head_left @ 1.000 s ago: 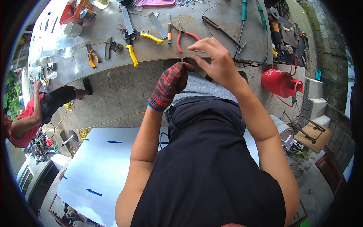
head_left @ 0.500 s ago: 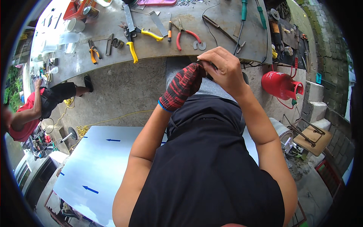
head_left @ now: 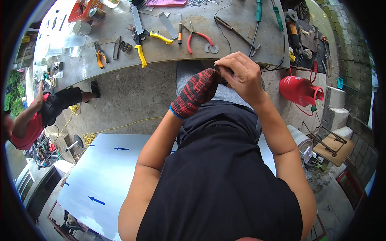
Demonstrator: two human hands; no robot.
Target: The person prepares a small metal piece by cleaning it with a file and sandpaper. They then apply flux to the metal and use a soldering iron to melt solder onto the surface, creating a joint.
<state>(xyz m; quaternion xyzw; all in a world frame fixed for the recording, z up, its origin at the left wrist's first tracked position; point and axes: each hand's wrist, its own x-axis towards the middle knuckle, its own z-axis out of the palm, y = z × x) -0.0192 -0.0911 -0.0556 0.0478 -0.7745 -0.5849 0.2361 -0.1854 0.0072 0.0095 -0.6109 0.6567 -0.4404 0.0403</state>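
My left hand (head_left: 196, 92), in a red and black knit glove, is closed just beyond the near edge of the metal workbench (head_left: 161, 55). Beside it my bare right hand (head_left: 243, 74) is bent in a pinch, its fingertips meeting the gloved ones. A small dark piece seems to be between them, mostly covered by the fingers. On the bench just past my hands lie a grey S-shaped metal piece (head_left: 212, 48), red-handled pliers (head_left: 189, 45), an orange and black screwdriver (head_left: 179, 38) and yellow-handled snips (head_left: 140, 56).
Farther left on the bench are orange-handled pliers (head_left: 99, 60), clear plastic cups (head_left: 81, 28) and a red-orange bin (head_left: 76, 14). A red gas cylinder (head_left: 297, 90) stands at the right. Another person (head_left: 30, 128) is at the left. A pale sheet with blue arrows (head_left: 108, 172) lies behind me.
Both my hands have shifted slightly right and nearer to me, still together. The other person's forearm at the left has swung up.
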